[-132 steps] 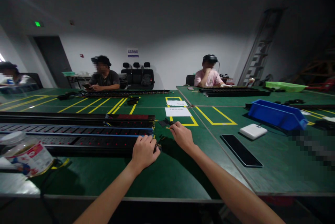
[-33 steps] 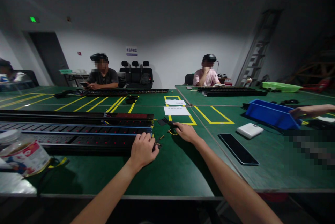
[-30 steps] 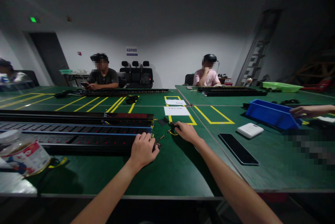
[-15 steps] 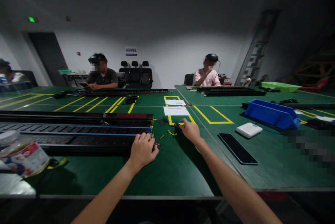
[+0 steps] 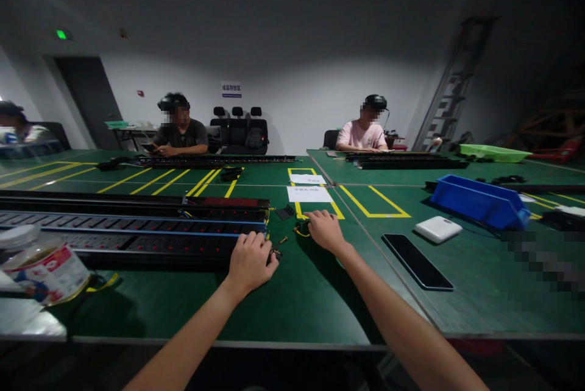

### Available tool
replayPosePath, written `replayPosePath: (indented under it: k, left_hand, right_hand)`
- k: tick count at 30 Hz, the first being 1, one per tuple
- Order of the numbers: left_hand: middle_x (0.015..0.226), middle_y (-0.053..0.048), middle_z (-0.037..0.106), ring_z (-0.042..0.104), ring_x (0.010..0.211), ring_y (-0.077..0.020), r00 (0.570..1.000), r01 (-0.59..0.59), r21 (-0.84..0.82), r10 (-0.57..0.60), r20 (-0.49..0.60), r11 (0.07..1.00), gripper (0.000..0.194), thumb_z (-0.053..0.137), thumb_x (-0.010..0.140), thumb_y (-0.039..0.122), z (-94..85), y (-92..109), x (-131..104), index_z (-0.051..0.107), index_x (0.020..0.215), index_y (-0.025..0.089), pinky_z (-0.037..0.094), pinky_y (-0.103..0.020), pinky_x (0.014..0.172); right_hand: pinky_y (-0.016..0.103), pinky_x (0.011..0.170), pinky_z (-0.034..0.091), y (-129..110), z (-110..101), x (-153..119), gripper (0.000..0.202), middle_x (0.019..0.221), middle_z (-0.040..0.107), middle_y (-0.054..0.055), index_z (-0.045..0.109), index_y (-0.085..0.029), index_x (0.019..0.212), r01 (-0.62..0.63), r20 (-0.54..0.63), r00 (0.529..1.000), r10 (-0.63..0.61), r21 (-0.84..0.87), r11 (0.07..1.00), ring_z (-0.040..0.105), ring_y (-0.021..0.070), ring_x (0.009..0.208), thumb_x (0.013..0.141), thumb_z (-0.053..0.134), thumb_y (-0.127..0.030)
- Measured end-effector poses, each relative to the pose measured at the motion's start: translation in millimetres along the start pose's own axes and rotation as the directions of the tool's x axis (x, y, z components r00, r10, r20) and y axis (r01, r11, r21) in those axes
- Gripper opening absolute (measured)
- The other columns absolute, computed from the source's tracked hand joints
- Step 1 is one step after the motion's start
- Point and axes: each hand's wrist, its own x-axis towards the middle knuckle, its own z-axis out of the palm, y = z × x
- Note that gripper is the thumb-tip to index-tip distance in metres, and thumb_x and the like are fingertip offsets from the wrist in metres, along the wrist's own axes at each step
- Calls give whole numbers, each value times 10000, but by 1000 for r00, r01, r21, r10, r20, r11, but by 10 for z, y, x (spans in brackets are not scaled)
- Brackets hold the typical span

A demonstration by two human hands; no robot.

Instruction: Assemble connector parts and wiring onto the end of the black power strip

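Long black strips with red dots (image 5: pixel 150 245) lie side by side on the green table at the left. My left hand (image 5: pixel 250 262) rests over their right end, its fingers curled around a small dark part with brass-coloured pieces (image 5: pixel 276 252). Further right, my right hand (image 5: pixel 325 230) is lowered to the table beside a small yellow-and-black wire (image 5: pixel 300 230); its fingers are bent, and whatever they hold is hidden. Between the hands lies a small brass-coloured piece (image 5: pixel 284 239). A small black part (image 5: pixel 285 212) sits just behind it, near a white paper label (image 5: pixel 309 194).
A phone (image 5: pixel 417 261), a white box-like device (image 5: pixel 438 229) and a blue bin (image 5: pixel 478 201) are on the right. A clear jar (image 5: pixel 50 269) stands at the left front. Two people sit across the table, and another is at the far left.
My right hand has shifted slightly left and down, and the dark part seen at its fingertips is now hidden. My left hand has barely moved. The person at the right has lowered a hand from the face.
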Motion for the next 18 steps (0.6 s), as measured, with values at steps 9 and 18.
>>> replayPosePath:
  k: [9,18]
  left_hand:
    - [890,-109,632,528,902,-268,1000,13,-21,-13,-13,1000,182,567,858,310,8,10,-7,694,848,180,384,-430,794]
    - [912,-104,629,528,911,-265,1000,13,3,-13,4,1000,180,567,867,320,11,6,-18,679,850,181,388,-427,803]
  right_hand:
    - [361,935,335,-33,-9,-13,242,1144,697,83,690,-240,1097,55,37,998,-55,13,998,549,255,1101,978,480,-259]
    - [356,849,341,-14,47,-5,196,1097,698,91,639,-212,1088,-11,6,1000,11,-8,1000,565,271,1070,973,516,-314]
